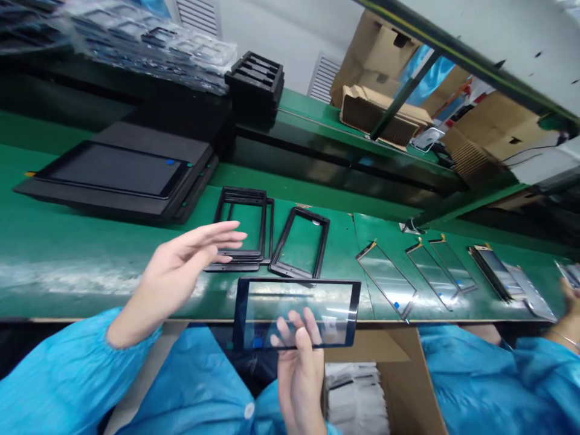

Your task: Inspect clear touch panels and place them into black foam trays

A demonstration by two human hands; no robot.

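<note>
My right hand [299, 377] holds a clear glass touch panel [290, 302] with a dark border by its lower edge, thumb in front and fingers behind, seen through the glass. The panel is level in width, just over the bench's front edge, with a small blue tab at its lower left. My left hand [174, 275] is raised and empty, its fingers stretched out to the right. Those fingertips overlap the view of stacked black rectangular frames [263, 226]; touching cannot be told. Another black frame [323, 244] lies tilted just right of that stack.
Several glass panels [389, 281] lie on the green bench [113, 260] to the right, near a co-worker's hand [570, 302]. At left, a dark panel [118, 166] rests on black foam sheets [183, 208]. An open carton [408, 374] stands below the bench edge; a shelf runs behind.
</note>
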